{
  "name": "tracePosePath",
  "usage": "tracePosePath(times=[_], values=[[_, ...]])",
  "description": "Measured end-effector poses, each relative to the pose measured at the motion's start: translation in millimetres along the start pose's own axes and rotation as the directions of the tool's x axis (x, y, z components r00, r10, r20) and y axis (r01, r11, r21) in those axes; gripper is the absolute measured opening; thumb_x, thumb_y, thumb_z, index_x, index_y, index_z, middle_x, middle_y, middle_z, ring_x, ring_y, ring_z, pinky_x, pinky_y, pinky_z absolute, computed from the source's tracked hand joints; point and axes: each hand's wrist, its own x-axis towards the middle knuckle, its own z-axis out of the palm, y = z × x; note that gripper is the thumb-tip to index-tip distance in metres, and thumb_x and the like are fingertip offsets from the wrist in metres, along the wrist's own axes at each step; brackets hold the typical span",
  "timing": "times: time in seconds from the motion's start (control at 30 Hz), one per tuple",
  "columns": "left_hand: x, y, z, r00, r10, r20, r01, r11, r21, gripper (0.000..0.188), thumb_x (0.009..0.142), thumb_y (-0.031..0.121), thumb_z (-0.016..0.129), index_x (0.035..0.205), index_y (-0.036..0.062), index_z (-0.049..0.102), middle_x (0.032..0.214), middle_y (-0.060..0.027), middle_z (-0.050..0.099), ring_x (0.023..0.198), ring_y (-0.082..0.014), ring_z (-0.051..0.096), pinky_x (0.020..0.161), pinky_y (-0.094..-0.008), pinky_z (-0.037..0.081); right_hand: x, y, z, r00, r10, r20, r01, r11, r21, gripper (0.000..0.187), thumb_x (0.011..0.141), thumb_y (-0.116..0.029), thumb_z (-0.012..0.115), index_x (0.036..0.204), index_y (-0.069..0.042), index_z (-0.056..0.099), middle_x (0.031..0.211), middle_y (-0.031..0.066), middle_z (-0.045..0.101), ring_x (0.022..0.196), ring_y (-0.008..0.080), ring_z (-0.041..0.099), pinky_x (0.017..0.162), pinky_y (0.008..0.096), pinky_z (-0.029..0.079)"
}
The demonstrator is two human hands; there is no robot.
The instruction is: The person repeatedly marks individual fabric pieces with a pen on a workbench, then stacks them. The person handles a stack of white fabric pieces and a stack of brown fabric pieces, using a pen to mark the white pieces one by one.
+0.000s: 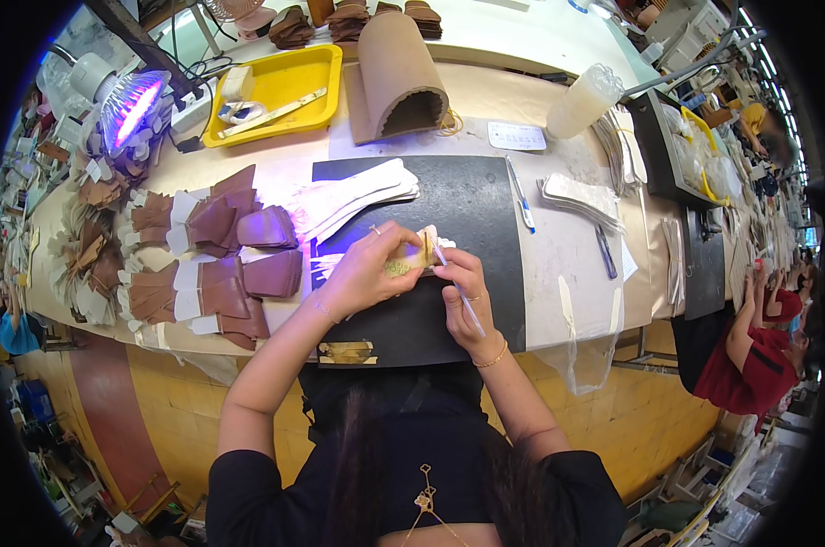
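Note:
Over the black mat (467, 201), my left hand (371, 273) is closed on a small pale beige piece (428, 244). A yellowish-green patch shows beneath its fingers. My right hand (467, 296) grips a slim, light-coloured pen-like tool (472, 315), its upper end against the pale piece. Just beyond my left hand lies a fanned stack of white strips (367, 193). Left of the mat are brown leather pieces (271, 273) in stacks, with white pieces among them. Fingers hide part of the held piece.
A yellow tray (285, 77) and a brown arched form (399, 68) stand at the back. A lit lamp (134, 109) is at the left. On the right are a pen (522, 205), white strips (581, 199), a dark marker (606, 252) and a translucent bottle (584, 102).

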Motion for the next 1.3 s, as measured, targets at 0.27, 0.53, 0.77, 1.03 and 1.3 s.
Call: tracePosePath(times=[0.27, 0.53, 0.77, 1.03, 1.3], values=[[-12, 7, -27, 0.974, 0.144, -0.174, -0.132, 0.988, 0.083, 0.046, 0.078, 0.001, 0.081, 0.119, 0.0064, 0.060, 0.106, -0.0091, 0.062, 0.098, -0.0211, 0.064, 0.087, -0.0327, 0.052, -1, 5, 9, 0.980, 0.196, -0.023, -0.194, 0.978, 0.076, 0.021, 0.108, -0.017, 0.050, 0.125, -0.006, 0.057, 0.128, 0.0205, 0.057, 0.109, 0.0332, 0.067, 0.091, 0.0380, 0.056], [-13, 5, -31, 0.993, 0.029, -0.116, -0.056, 0.970, -0.235, 0.045, 0.079, 0.006, 0.080, 0.120, 0.0082, 0.061, 0.103, -0.0045, 0.062, 0.087, -0.0123, 0.058, 0.076, -0.0268, 0.049, 6, -1, 6, 0.974, 0.192, -0.118, -0.192, 0.981, 0.010, 0.016, 0.100, -0.003, 0.059, 0.116, -0.006, 0.061, 0.122, 0.0176, 0.064, 0.106, 0.0335, 0.067, 0.089, 0.0388, 0.055], [-2, 39, -87, 0.982, 0.109, -0.157, -0.078, 0.979, 0.189, 0.044, 0.078, 0.008, 0.078, 0.118, 0.0103, 0.061, 0.098, -0.0116, 0.062, 0.090, -0.0291, 0.064, 0.077, -0.0367, 0.053, 28, -4, -4, 0.994, 0.107, -0.014, -0.101, 0.877, -0.470, 0.016, 0.092, -0.007, 0.069, 0.106, -0.005, 0.062, 0.109, 0.0106, 0.068, 0.102, 0.0300, 0.062, 0.090, 0.0423, 0.042], [67, -3, -79, 0.996, 0.085, 0.041, -0.095, 0.902, 0.422, 0.037, 0.082, 0.013, 0.073, 0.117, 0.0101, 0.060, 0.107, -0.0168, 0.066, 0.101, -0.0391, 0.065, 0.089, -0.0444, 0.053, 54, 5, 22, 0.952, 0.301, 0.044, -0.190, 0.703, -0.686, 0.025, 0.083, -0.019, 0.080, 0.094, -0.010, 0.059, 0.090, 0.0063, 0.063, 0.092, 0.0273, 0.060, 0.092, 0.0448, 0.038], [60, -20, -76, 0.995, 0.054, -0.087, -0.007, 0.884, 0.467, 0.041, 0.083, 0.021, 0.074, 0.120, 0.0079, 0.060, 0.100, -0.0200, 0.069, 0.096, -0.0393, 0.067, 0.084, -0.0464, 0.053, 52, -8, 13, 0.955, 0.297, -0.003, -0.270, 0.863, -0.426, 0.021, 0.084, -0.011, 0.077, 0.088, -0.009, 0.056, 0.079, 0.0038, 0.063, 0.085, 0.0265, 0.063, 0.095, 0.0437, 0.036]])
